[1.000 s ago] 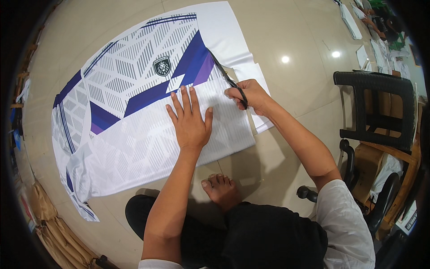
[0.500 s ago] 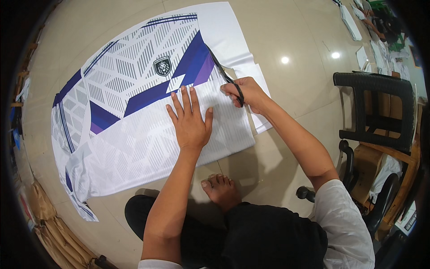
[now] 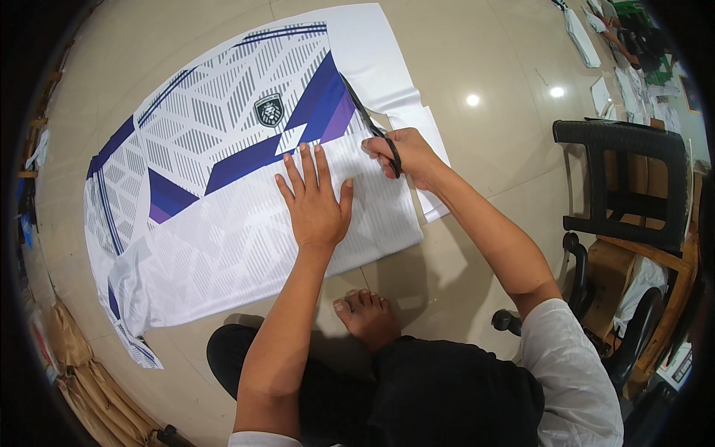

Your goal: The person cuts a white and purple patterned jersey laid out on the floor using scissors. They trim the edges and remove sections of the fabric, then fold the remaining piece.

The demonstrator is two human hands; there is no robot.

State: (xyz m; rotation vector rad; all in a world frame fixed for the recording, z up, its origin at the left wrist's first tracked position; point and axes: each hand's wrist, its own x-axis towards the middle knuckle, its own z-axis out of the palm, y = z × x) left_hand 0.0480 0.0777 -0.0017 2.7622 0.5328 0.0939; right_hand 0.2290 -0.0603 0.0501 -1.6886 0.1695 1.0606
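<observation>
Right hand point(image 3: 411, 156): fingers curled round the loops of the black scissors point(image 3: 379, 132), holding them; how far apart the blades stand, I cannot tell.
Scissor direction: away from the person and leftward from the grip, along the right edge of the printed cloth point(image 3: 246, 160).
Left hand point(image 3: 319, 205): left of the grip and a little nearer the person, palm down, fingers spread, flat on the cloth's paler part.
Cloth place: on the tiled floor point(image 3: 491, 112), mostly left of the grip; white with grey stripes, blue and purple bands.
Dark badge point(image 3: 269, 110): on the cloth, left of the grip and farther out.
Plain white fabric point(image 3: 372, 45): mainly beyond the grip, right of the print.
Bare foot point(image 3: 369, 316): below the grip, toward the person.
Black stool point(image 3: 582, 132): well to the right.
Brown material point(image 3: 97, 395): far left, nearer the person.
</observation>
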